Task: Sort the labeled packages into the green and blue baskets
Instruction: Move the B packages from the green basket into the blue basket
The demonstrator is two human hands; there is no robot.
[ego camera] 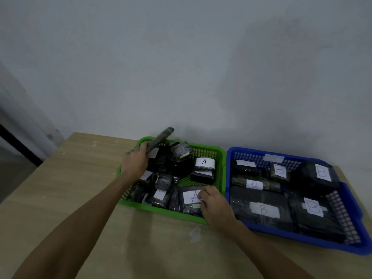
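Note:
The green basket (pixel 221 153) sits mid-table, filled with several black wrapped packages, some with white labels marked A. To its right the blue basket (pixel 302 237) holds several black packages labelled B. My left hand (pixel 135 163) is over the green basket's far left corner, shut on a flat dark package (pixel 161 137) that tilts up above the rim. My right hand (pixel 214 206) rests at the green basket's front right corner, fingers on a package labelled A (pixel 190 198); whether it grips that package is unclear.
Both baskets stand side by side, touching, on a light wooden table (pixel 80 188) against a pale wall (pixel 181 67). A small scrap of clear tape (pixel 195 232) lies on the table in front of the green basket. The table's left edge drops to a grey floor.

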